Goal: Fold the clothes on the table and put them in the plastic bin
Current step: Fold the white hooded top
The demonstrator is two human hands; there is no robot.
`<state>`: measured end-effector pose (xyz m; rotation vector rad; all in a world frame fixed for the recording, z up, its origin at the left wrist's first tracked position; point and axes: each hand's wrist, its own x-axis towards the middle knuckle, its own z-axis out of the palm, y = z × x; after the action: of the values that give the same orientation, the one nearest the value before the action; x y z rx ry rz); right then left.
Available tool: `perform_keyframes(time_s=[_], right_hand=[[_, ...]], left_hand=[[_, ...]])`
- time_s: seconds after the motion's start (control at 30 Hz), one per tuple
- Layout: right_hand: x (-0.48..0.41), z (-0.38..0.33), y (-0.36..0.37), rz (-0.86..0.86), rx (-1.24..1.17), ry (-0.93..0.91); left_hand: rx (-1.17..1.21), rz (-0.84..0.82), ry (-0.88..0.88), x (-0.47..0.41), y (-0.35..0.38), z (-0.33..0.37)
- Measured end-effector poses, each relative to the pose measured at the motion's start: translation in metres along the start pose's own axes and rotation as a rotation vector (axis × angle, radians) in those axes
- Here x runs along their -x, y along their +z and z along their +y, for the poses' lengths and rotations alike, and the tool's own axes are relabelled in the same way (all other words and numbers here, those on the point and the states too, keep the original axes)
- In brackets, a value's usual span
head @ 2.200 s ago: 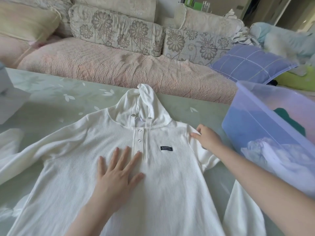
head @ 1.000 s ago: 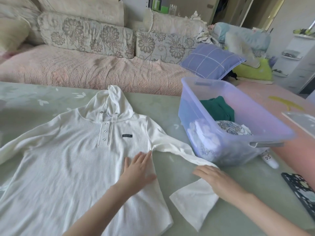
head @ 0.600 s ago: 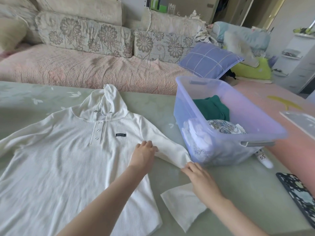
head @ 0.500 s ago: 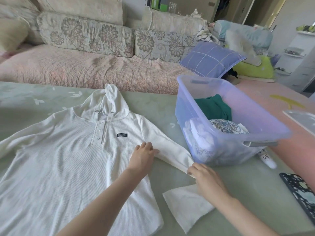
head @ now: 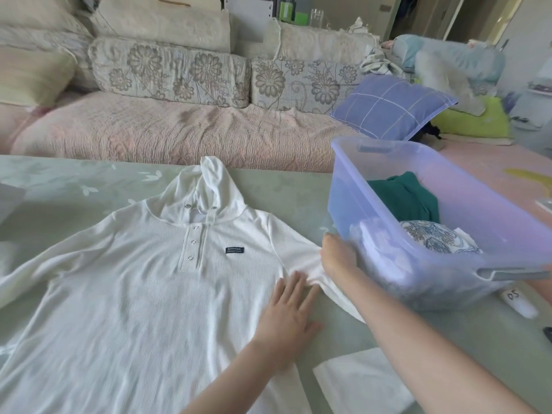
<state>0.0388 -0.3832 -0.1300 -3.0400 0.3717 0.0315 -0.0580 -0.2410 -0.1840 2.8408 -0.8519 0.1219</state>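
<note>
A white shirt (head: 143,294) is lying spread on the table (head: 283,192). The left hand (head: 286,318) is pressing it, fingers straight. The right hand (head: 337,258) is resting on the sleeve (head: 295,249), its fingers hidden, so the grip cannot be told. The plastic bin (head: 448,282) is holding a green garment (head: 403,201), white cloth (head: 376,237) and patterned cloth (head: 433,237).

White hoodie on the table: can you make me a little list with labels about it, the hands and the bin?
white hoodie: spread flat, front up, on the table
left hand: flat, fingers straight, pressing the hoodie's side
right hand: seems to pinch the bunched sleeve, right beside the bin
plastic bin: on the table, holding a green garment, a patterned cloth and something white
folded yet: no
</note>
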Motion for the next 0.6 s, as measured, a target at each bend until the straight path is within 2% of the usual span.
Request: perform_keyframes(time_s=[0.07, 0.13, 0.2, 0.27, 0.37, 0.43, 0.53, 0.6], right_hand=[[0.002, -0.001, 0.001, 0.114, 0.033, -0.039], [0.009, -0.003, 0.006, 0.203, 0.011, -0.100], [0.018, -0.004, 0.010, 0.233, -0.085, -0.181], [0.029, -0.002, 0.011, 0.198, -0.196, -0.282], [0.046, 0.010, 0.018, -0.041, -0.131, -0.423], [0.055, 0.019, 0.027, -0.199, -0.074, -0.400], [0.058, 0.025, 0.033, -0.205, -0.086, -0.381], [0.057, 0.025, 0.031, -0.221, -0.098, -0.377]], left_hand=[[0.020, 0.017, 0.003, 0.001, 0.003, 0.007], [0.096, 0.179, -0.021, -0.002, -0.005, 0.011], [0.167, 0.356, -0.121, -0.006, -0.015, 0.007], [0.139, 0.385, -0.265, -0.003, -0.019, -0.007], [0.036, 0.161, -0.386, 0.016, -0.010, -0.032], [-0.011, 0.020, -0.359, 0.028, 0.005, -0.041], [-0.020, -0.175, -0.333, 0.030, 0.005, -0.040], [-0.012, -0.164, -0.319, 0.028, -0.003, -0.040]])
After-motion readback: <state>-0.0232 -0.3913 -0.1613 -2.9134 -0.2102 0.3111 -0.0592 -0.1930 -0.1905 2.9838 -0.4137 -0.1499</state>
